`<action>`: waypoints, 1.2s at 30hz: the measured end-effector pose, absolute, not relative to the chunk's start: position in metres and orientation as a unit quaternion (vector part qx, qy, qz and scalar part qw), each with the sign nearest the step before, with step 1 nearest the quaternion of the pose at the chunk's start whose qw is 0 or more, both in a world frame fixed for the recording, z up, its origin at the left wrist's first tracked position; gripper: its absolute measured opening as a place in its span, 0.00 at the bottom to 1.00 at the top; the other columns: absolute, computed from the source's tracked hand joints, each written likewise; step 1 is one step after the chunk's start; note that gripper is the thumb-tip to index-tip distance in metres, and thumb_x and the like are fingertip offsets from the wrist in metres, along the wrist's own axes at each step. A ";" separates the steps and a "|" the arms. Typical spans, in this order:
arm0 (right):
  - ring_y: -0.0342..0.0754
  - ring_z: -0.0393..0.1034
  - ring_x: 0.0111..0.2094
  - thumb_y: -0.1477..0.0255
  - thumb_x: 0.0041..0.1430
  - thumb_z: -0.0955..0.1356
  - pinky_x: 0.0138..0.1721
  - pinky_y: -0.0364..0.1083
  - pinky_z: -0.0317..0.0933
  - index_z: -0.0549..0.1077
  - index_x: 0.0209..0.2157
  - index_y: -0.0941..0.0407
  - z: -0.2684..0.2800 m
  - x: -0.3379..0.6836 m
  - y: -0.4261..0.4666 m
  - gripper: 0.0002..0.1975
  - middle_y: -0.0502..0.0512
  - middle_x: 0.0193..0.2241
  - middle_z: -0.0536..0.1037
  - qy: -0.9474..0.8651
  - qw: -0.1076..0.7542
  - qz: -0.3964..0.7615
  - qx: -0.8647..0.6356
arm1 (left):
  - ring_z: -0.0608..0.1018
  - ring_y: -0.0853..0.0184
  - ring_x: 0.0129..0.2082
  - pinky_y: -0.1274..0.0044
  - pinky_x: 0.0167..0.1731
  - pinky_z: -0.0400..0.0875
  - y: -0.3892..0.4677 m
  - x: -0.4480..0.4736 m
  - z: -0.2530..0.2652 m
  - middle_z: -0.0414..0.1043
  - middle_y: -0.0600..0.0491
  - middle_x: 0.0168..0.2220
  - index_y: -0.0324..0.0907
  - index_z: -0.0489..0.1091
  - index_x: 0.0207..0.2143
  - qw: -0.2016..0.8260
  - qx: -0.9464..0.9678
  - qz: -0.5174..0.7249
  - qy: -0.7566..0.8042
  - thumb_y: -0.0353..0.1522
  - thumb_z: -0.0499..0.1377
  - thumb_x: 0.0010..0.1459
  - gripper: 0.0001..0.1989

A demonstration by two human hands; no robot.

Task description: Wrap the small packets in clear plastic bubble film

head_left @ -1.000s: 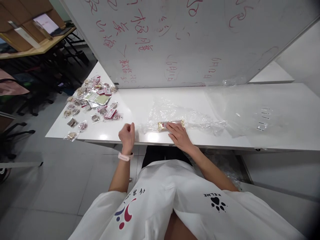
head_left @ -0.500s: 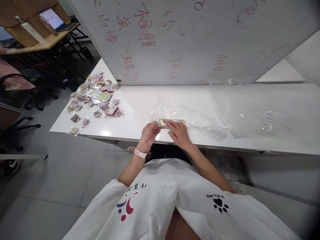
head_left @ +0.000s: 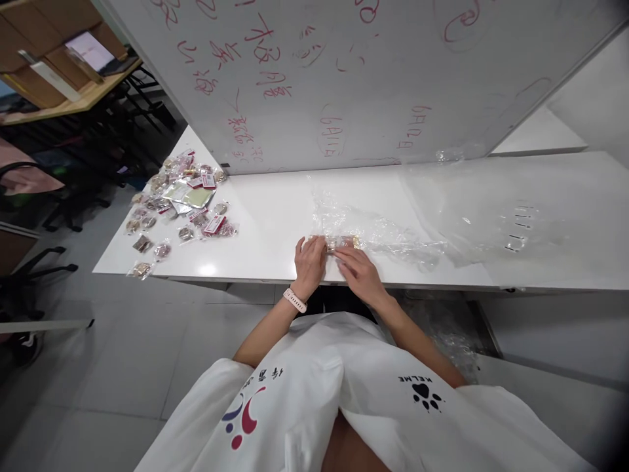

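A long, narrow packet (head_left: 348,242) with gold at its right end and reddish-brown and clear parts lies flat near the table's front edge. My left hand (head_left: 310,265) covers its left part, fingers bent over it and pressed together. From the other side, my right hand (head_left: 362,272) has its fingertips on the packet's middle, close beside the left fingers. What the packet holds is too small to make out. Crumpled clear plastic film (head_left: 378,229) spreads just behind and to the right of it.
Small wrapped pieces and red-labelled bags (head_left: 196,196) are heaped at the left end of the white table (head_left: 265,210). A whiteboard (head_left: 363,85) with red writing stands along the back. A large clear plastic sheet (head_left: 472,216) covers the right side.
My left hand has moved right, from the packet's left end to over its left part. The packet's top face looks different, reddish-brown where it was gold. The whole view has shifted slightly.
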State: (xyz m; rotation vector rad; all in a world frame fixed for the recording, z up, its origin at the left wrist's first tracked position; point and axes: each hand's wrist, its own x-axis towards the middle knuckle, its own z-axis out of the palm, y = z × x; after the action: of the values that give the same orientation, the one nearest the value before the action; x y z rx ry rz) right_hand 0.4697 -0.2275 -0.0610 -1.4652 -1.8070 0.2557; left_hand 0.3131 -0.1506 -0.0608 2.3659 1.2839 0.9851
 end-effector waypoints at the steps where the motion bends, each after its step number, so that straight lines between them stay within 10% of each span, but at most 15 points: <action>1: 0.56 0.67 0.51 0.68 0.69 0.58 0.52 0.57 0.61 0.75 0.52 0.51 -0.062 0.475 -0.239 0.18 0.59 0.48 0.76 -0.675 0.395 0.076 -0.619 | 0.73 0.61 0.58 0.62 0.64 0.55 -0.153 0.312 -0.060 0.77 0.45 0.50 0.44 0.69 0.51 0.148 0.821 0.334 0.439 0.28 0.48 0.68 0.14; 8: 0.66 0.60 0.52 0.61 0.68 0.60 0.51 0.67 0.53 0.75 0.53 0.55 -0.072 0.521 -0.256 0.21 0.68 0.50 0.72 -0.521 0.311 -0.052 -0.793 | 0.66 0.54 0.64 0.57 0.64 0.50 -0.157 0.309 -0.055 0.68 0.44 0.61 0.48 0.71 0.53 0.240 0.819 0.306 0.421 0.29 0.49 0.67 0.17; 22: 0.53 0.66 0.50 0.67 0.71 0.57 0.51 0.54 0.58 0.77 0.51 0.51 -0.051 0.464 -0.179 0.19 0.57 0.48 0.77 -0.711 0.354 0.104 -0.599 | 0.71 0.54 0.57 0.58 0.62 0.55 -0.151 0.304 -0.064 0.74 0.42 0.52 0.45 0.72 0.49 0.208 0.839 0.287 0.414 0.29 0.49 0.67 0.15; 28: 0.56 0.65 0.52 0.64 0.69 0.61 0.55 0.57 0.54 0.77 0.47 0.53 -0.054 0.478 -0.184 0.15 0.58 0.49 0.76 -0.749 0.291 0.095 -0.587 | 0.63 0.56 0.66 0.59 0.64 0.55 -0.157 0.302 -0.054 0.58 0.42 0.67 0.44 0.63 0.61 0.204 0.840 0.323 0.386 0.30 0.51 0.66 0.21; 36: 0.57 0.63 0.57 0.66 0.62 0.66 0.57 0.60 0.55 0.71 0.57 0.48 -0.055 0.500 -0.175 0.21 0.56 0.55 0.73 -0.775 0.276 0.177 -0.540 | 0.69 0.57 0.61 0.59 0.65 0.53 -0.137 0.311 -0.052 0.70 0.45 0.58 0.45 0.66 0.57 0.244 0.850 0.279 0.374 0.28 0.53 0.64 0.19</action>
State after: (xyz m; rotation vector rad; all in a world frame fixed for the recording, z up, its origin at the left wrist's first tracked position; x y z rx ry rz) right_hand 0.5003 -0.1750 -0.0552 -1.4500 -2.0830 0.4758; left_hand 0.3110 -0.1374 -0.0522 2.3232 1.0205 0.7619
